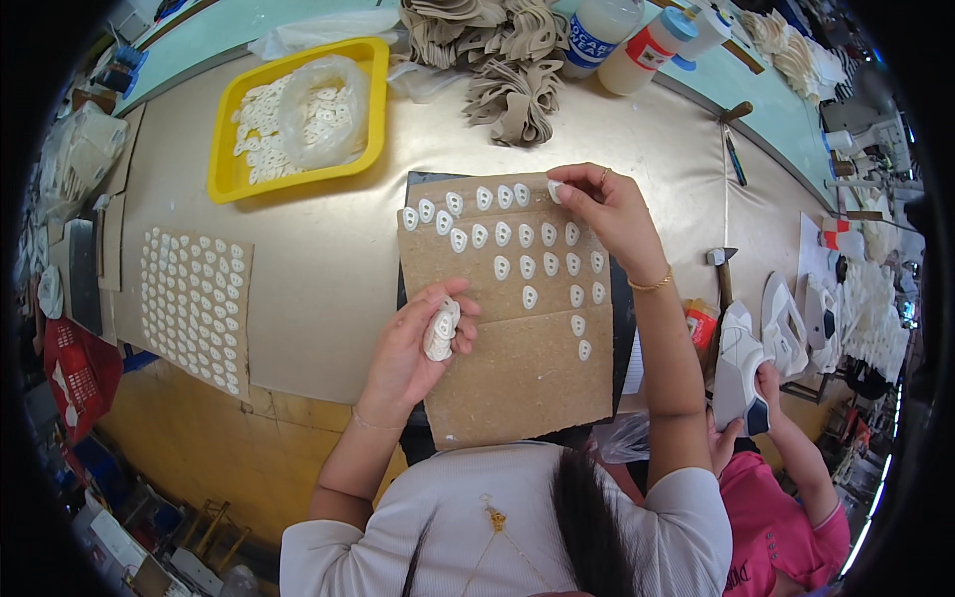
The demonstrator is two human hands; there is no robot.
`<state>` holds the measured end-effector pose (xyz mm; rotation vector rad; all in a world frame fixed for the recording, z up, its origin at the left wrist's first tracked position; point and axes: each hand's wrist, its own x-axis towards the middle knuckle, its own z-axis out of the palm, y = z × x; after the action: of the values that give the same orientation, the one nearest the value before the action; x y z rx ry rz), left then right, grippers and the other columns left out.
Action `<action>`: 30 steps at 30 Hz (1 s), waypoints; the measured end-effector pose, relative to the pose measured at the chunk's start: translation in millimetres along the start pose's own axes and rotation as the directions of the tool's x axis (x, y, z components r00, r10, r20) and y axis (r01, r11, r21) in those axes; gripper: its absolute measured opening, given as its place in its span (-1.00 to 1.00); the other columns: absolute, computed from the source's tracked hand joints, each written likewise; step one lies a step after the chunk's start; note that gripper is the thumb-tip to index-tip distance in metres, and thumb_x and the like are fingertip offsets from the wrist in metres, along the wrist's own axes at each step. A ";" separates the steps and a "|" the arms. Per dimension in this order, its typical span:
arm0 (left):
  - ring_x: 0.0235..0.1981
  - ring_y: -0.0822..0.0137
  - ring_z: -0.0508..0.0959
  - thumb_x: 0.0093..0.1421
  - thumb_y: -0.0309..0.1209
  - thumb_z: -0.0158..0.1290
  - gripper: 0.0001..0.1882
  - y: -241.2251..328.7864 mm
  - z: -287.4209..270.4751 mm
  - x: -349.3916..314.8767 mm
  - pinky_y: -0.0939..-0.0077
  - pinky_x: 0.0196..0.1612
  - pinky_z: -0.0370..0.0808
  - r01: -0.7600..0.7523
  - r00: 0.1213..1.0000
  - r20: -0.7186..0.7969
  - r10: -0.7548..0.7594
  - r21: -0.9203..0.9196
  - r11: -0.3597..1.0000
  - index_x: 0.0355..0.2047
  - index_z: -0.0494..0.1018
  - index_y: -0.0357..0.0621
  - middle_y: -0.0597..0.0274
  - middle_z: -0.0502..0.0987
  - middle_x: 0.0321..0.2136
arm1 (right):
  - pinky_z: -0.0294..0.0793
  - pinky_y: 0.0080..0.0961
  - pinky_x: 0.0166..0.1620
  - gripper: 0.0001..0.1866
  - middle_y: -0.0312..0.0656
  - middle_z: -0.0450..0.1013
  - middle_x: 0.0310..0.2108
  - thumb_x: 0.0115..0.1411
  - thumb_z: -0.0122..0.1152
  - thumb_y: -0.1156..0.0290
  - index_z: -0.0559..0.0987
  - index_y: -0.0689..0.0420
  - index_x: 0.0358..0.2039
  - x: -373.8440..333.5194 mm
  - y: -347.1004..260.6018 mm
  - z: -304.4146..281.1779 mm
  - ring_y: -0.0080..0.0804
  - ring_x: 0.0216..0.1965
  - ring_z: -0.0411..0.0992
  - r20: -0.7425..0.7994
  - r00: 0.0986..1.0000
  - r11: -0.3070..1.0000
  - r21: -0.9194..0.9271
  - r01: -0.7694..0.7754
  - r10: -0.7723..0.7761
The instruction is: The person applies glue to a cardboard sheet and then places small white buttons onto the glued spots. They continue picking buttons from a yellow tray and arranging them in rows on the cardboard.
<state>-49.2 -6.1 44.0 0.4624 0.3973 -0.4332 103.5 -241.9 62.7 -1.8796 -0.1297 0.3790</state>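
Little white pieces go on brown card

The right hand [609, 207] pinches one white piece [554, 189] at the cardboard sheet's [527, 378] top edge. The left hand [410, 338] squeezes a stack of white pieces [441, 329]. A yellow tray [227, 174] sits far left.

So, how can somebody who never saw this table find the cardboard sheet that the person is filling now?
On the tan table, look in front of the person, not at the far left. The cardboard sheet lies on a dark mat, with white pieces only along its top and right. The right hand touches its top edge, and the left hand holds a stack of pieces beside it.
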 end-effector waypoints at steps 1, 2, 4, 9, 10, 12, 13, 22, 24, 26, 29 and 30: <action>-0.32 0.23 0.54 0.33 -0.39 -0.27 -0.62 0.2 -0.3 -0.1 0.45 -0.31 0.52 0.002 1.000 0.011 -0.002 -0.004 1.000 0.06 0.25 -0.39 -0.08 0.49 -0.22 | 0.46 -0.71 -0.30 -0.81 -0.25 0.53 -0.39 0.14 0.17 0.51 0.56 0.28 -0.23 2.6 2.6 -0.4 -0.63 -0.42 0.48 -0.012 1.000 0.999 -0.027 -0.023 0.023; -0.30 0.22 0.54 0.33 -0.38 -0.26 -0.61 0.8 3.3 -0.1 0.46 -0.30 0.52 0.008 0.999 -0.042 -0.008 0.001 1.000 0.07 0.24 -0.39 -0.09 0.49 -0.21 | 0.46 -0.70 -0.31 -0.83 -0.25 0.54 -0.40 0.13 0.17 0.50 0.58 0.27 -0.26 4.4 4.1 0.1 -0.62 -0.43 0.49 -0.024 0.999 0.997 -0.054 -0.047 0.045; -0.27 0.20 0.53 0.32 -0.36 -0.23 -0.59 2.6 15.7 0.4 0.48 -0.28 0.52 0.021 0.989 -0.149 -0.019 0.012 1.000 0.10 0.22 -0.38 -0.10 0.48 -0.18 | 0.47 -0.68 -0.32 -0.82 -0.23 0.55 -0.44 0.12 0.19 0.49 0.57 0.28 -0.27 6.1 1.8 2.1 -0.61 -0.45 0.51 -0.016 0.997 0.994 -0.074 -0.077 0.076; -0.29 0.23 0.55 0.32 -0.42 -0.17 -0.60 4.7 17.4 -0.7 0.55 -0.32 0.53 0.024 0.991 -0.132 -0.013 0.085 0.996 0.11 0.20 -0.39 -0.11 0.49 -0.17 | 0.48 -0.60 -0.35 -0.84 -0.15 0.56 -0.49 0.08 0.21 0.49 0.58 0.29 -0.33 11.9 -11.6 8.7 -0.50 -0.50 0.53 0.023 0.997 0.952 -0.299 -0.066 0.077; -0.31 0.25 0.56 0.31 -0.43 -0.16 -0.61 5.3 16.9 -1.3 0.56 -0.34 0.53 0.025 0.994 -0.113 -0.014 0.098 0.995 0.10 0.21 -0.39 -0.10 0.49 -0.18 | 0.48 -0.59 -0.35 -0.84 -0.14 0.56 -0.49 0.06 0.21 0.50 0.58 0.28 -0.33 14.4 -12.7 9.1 -0.48 -0.50 0.53 0.032 0.997 0.934 -0.353 -0.049 0.065; -0.37 0.28 0.56 0.31 -0.40 -0.14 -0.60 4.0 12.7 -1.3 0.57 -0.40 0.52 0.021 0.995 -0.100 -0.007 0.133 0.991 0.09 0.22 -0.38 -0.06 0.51 -0.22 | 0.48 -0.54 -0.34 -0.84 -0.12 0.55 -0.49 0.05 0.22 0.49 0.59 0.27 -0.35 18.3 -13.4 10.0 -0.42 -0.49 0.53 0.048 0.998 0.907 -0.419 -0.026 0.051; -0.41 0.30 0.56 0.31 -0.39 -0.13 -0.60 3.4 11.2 -1.4 0.57 -0.43 0.52 0.018 0.996 -0.094 -0.004 0.150 0.989 0.09 0.23 -0.38 -0.05 0.52 -0.24 | 0.47 -0.51 -0.34 -0.84 -0.12 0.55 -0.49 0.04 0.22 0.49 0.59 0.26 -0.35 19.7 -13.4 10.1 -0.39 -0.48 0.52 0.053 0.997 0.902 -0.432 -0.021 0.048; -0.47 0.40 0.52 0.35 -0.33 -0.18 -0.60 5.3 10.9 -4.6 0.62 -0.45 0.44 0.052 0.998 -0.036 -0.044 0.262 0.964 0.09 0.25 -0.36 0.06 0.52 -0.31 | 0.42 -0.41 -0.22 -0.78 -0.14 0.38 -0.37 -0.01 0.29 0.42 0.58 0.12 -0.29 21.3 -6.0 13.2 -0.30 -0.36 0.43 0.020 0.992 0.796 -0.595 0.110 -0.121; -0.51 0.42 0.48 0.36 -0.32 -0.18 -0.59 4.9 12.3 -4.4 0.64 -0.48 0.41 0.063 0.998 -0.036 -0.055 0.264 0.963 0.10 0.24 -0.36 0.09 0.50 -0.35 | 0.42 -0.42 -0.22 -0.73 -0.15 0.36 -0.35 -0.01 0.30 0.41 0.56 0.10 -0.24 18.2 -7.1 14.7 -0.31 -0.35 0.42 -0.032 0.977 0.753 -0.642 0.143 -0.213; -0.55 0.45 0.45 0.36 -0.31 -0.19 -0.59 4.5 12.8 -5.3 0.65 -0.51 0.37 0.074 0.997 -0.030 -0.069 0.258 0.963 0.10 0.24 -0.36 0.13 0.49 -0.40 | 0.43 -0.42 -0.24 -0.68 -0.17 0.36 -0.34 -0.01 0.32 0.39 0.54 0.09 -0.20 15.7 -9.2 18.3 -0.34 -0.35 0.42 -0.083 0.942 0.702 -0.688 0.183 -0.326; -0.59 0.49 0.38 0.36 -0.29 -0.19 -0.58 3.9 14.8 -6.9 0.69 -0.55 0.32 0.103 0.995 -0.024 -0.100 0.247 0.963 0.10 0.24 -0.36 0.19 0.46 -0.47 | 0.43 -0.46 -0.28 -0.67 -0.21 0.35 -0.35 -0.01 0.34 0.39 0.55 0.09 -0.18 -10.3 -26.8 22.0 -0.37 -0.36 0.40 0.091 0.988 0.922 -0.356 0.151 -0.127; -0.60 0.50 0.36 0.37 -0.29 -0.20 -0.57 3.9 18.3 -5.9 0.70 -0.56 0.30 0.123 0.992 -0.033 -0.119 0.252 0.960 0.11 0.24 -0.36 0.21 0.45 -0.49 | 0.43 -0.47 -0.28 -0.68 -0.21 0.35 -0.34 0.00 0.32 0.40 0.56 0.09 -0.18 -21.3 -27.4 24.7 -0.37 -0.36 0.40 0.250 0.953 0.917 -0.312 0.247 -0.171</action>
<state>-47.3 -10.3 63.0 0.6938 0.3896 -0.6035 78.2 -216.2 85.3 -2.1337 -0.5755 0.4339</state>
